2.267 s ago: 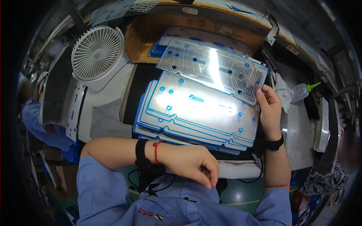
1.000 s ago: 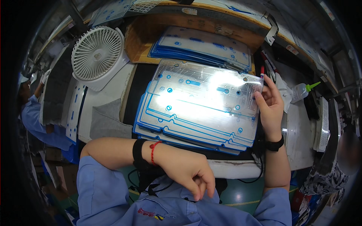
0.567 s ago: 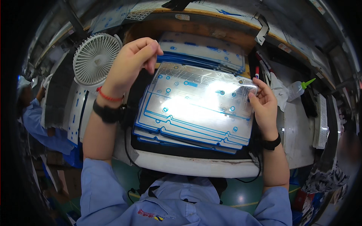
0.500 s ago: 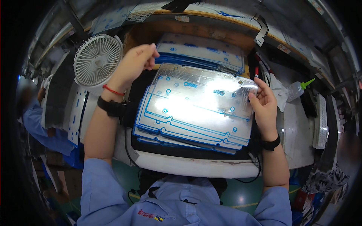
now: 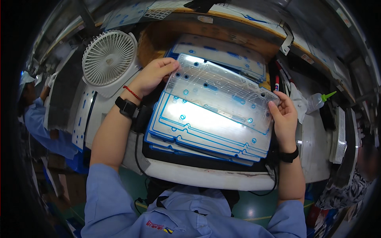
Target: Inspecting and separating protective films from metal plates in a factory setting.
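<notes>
A clear plastic film sheet (image 5: 232,90) with thin pale lines and small dark dots is raised at its far edge over a stack of blue-edged sheets (image 5: 210,137). My left hand (image 5: 156,75) pinches its far left corner. At the far right corner, my right hand (image 5: 284,119) grips the same film between thumb and fingers. The blue rings and slots seen through the film appear to belong to the sheet below. Glare whitens part of the stack, which lies slightly fanned on a dark surface.
Behind sits another pile of blue-edged sheets (image 5: 222,49) in a wooden bin (image 5: 254,35). A white fan (image 5: 110,58) stands left. On the right are a green-tipped squeeze bottle (image 5: 316,102), a white cloth (image 5: 298,99) and a red marker (image 5: 276,83). A co-worker (image 5: 37,123) is at far left.
My left hand has come down and right, from free above the sheets onto the film's left corner. The film's far edge now stands raised, and my right hand keeps its hold.
</notes>
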Available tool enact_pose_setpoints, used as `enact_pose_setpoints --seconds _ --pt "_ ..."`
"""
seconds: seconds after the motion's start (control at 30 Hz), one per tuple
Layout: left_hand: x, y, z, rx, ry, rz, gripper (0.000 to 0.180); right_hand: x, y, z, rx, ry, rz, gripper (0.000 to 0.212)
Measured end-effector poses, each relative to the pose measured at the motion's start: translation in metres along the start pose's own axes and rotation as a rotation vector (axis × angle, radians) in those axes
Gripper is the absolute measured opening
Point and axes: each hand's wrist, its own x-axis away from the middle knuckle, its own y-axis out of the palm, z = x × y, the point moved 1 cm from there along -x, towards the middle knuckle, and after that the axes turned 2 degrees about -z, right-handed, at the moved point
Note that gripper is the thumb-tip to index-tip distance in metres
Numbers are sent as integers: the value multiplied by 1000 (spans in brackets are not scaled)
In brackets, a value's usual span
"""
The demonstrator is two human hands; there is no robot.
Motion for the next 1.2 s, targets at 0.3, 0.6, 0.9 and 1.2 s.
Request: enact_pose_setpoints --seconds 0.3,0.6,0.9,1.2 --pt "-2 -5 -6 62 8 -47 24 -1 -3 -1 24 3 43 38" --pt "-6 -14 -9 279 47 188 56 -2 -6 4 150 6 18 30" --pt "-2 0 2 340 70 108 58 3 0 -5 267 58 -175 13" --pt "4 7 1 212 -19 -196 39 2 4 -3 240 -139 -41 11"
